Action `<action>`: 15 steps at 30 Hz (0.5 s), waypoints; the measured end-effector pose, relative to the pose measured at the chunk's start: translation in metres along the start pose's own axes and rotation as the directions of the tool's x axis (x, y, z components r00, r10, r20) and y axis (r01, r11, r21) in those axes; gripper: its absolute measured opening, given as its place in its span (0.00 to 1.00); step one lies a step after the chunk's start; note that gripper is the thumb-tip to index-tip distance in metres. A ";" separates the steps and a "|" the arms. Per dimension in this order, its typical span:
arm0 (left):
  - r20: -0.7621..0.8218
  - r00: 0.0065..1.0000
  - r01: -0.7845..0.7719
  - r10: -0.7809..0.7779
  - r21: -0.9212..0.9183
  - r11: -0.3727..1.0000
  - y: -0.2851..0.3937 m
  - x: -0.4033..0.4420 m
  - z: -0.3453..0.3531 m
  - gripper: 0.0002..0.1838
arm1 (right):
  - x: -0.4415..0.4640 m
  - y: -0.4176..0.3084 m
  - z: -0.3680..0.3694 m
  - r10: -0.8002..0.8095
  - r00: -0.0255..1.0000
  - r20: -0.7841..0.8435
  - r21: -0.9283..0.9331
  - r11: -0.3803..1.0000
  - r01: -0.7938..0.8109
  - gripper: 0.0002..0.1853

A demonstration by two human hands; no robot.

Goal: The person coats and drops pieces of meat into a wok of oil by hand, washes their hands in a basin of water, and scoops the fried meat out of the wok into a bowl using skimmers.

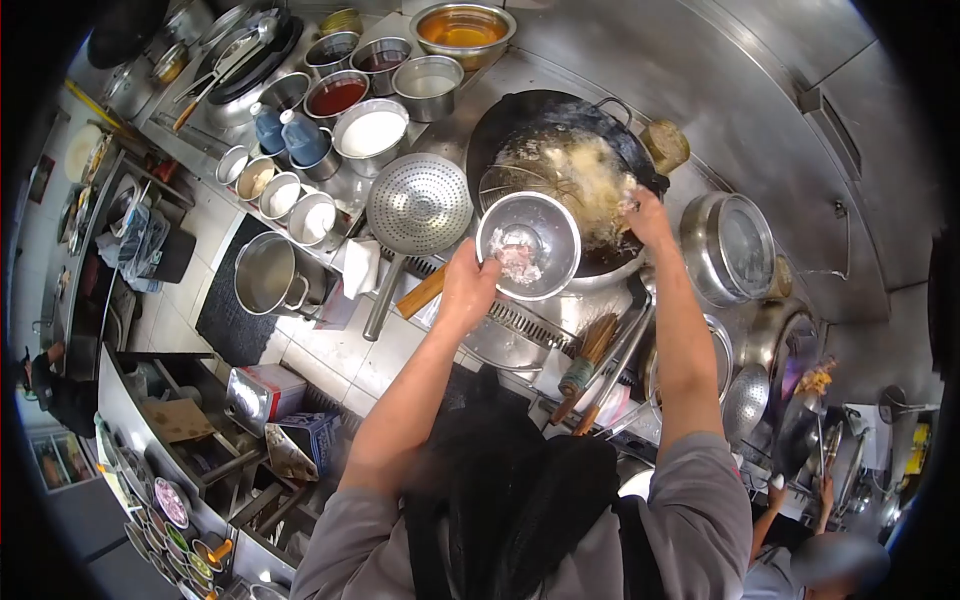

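Note:
My left hand [468,286] grips the rim of a steel bowl [558,222], tilted toward me. Pale pink, white-coated raw pieces [518,260] lie inside it. Over the right side of a black wok [497,122], my right hand [648,218] has its fingers pinched together, with something whitish at the tips that I cannot name. Bubbling oil with pale golden pieces [590,165] fills the wok under that hand. A wire strainer [512,180] rests in the wok behind the bowl; its wooden handle [420,292] sticks out below my left hand.
A perforated ladle [420,205] lies left of the wok. Beyond it stand several pots of sauces and powders, including a white-filled pot [370,130], and blue bottles [303,138]. A lidded steel pot [728,248] sits at right. Another person [800,560] works at lower right, near a flaming wok.

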State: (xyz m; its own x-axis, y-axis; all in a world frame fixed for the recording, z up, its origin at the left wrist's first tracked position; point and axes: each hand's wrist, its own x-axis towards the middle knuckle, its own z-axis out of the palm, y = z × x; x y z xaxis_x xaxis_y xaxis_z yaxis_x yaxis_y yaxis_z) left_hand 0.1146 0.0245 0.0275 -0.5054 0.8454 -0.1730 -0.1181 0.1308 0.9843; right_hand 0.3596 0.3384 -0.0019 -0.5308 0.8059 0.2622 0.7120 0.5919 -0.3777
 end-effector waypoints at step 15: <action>0.013 0.986 -0.164 0.164 0.170 0.972 0.005 0.003 0.019 0.09 | -0.084 -0.226 -0.049 -0.244 0.926 0.287 0.285 0.945 0.161 0.14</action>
State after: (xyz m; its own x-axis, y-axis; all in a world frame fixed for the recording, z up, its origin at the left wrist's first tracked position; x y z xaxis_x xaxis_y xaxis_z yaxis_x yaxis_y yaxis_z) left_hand 0.1288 0.0379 0.0327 -0.5071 0.8618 -0.0088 0.1130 0.0766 0.9906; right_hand 0.2660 0.1374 0.1050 -0.7972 0.5983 0.0806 0.4568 0.6851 -0.5675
